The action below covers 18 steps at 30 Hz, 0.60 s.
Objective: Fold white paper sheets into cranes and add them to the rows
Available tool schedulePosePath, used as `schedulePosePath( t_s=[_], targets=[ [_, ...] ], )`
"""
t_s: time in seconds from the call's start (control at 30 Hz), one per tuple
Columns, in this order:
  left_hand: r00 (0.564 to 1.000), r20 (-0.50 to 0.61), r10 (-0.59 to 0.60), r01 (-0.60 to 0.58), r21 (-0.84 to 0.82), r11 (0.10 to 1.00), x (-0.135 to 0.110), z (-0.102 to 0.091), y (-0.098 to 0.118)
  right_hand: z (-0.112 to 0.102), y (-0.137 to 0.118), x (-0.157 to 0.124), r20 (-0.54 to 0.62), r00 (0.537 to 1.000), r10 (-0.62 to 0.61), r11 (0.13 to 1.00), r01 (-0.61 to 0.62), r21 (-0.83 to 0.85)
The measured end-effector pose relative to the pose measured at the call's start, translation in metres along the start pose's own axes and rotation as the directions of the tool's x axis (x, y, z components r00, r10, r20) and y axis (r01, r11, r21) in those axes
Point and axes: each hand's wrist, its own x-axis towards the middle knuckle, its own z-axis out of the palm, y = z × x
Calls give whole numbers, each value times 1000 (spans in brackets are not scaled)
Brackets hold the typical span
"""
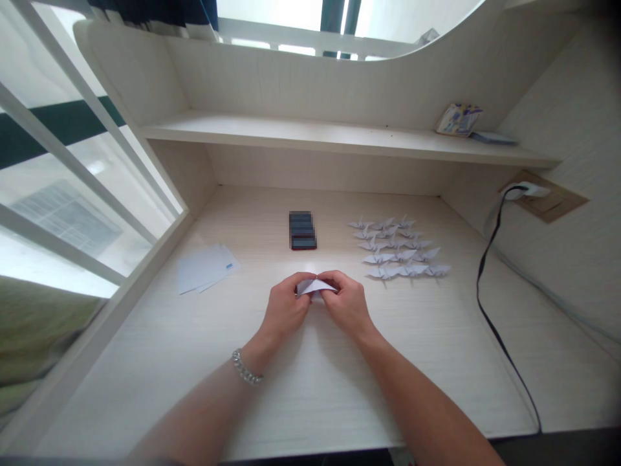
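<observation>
A small folded piece of white paper (315, 285) is held just above the desk (310, 388), between both hands. My left hand (284, 309) pinches its left side with closed fingers; a silver bracelet (246, 368) sits on that wrist. Closed on the paper's right side is my right hand (348, 304). Part of the paper is hidden by my fingers. To the right of the hands lie several finished white paper cranes (400, 249) in rows.
A dark phone (302, 230) lies beyond the hands. Loose white sheets (206, 267) rest at the left. A black cable (490, 285) runs from a wall socket (531, 191) down the desk's right side. A shelf (339, 137) above holds a small packet (458, 119).
</observation>
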Motion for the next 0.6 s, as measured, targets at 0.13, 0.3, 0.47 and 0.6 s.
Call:
schedulePosePath(
  t_s=[0.13, 0.3, 0.47, 0.6],
  targets=[
    [1000, 16, 8, -9, 16, 1000, -1, 2, 3, 0, -2, 1, 26, 996, -84, 983, 87, -161],
    [999, -28, -41, 39, -78, 996, 0, 6, 0, 3, -2, 0, 50, 992, -114, 988, 119, -100],
    [968, -138, -208, 180, -195, 964, 8, 5, -8, 5, -4, 0, 56, 997, 58, 979, -68, 191],
    [961, -110, -255, 209, -322, 923, 10, 4, -15, 5, -7, -1, 73, 995, 61, 969, -77, 236]
  ],
)
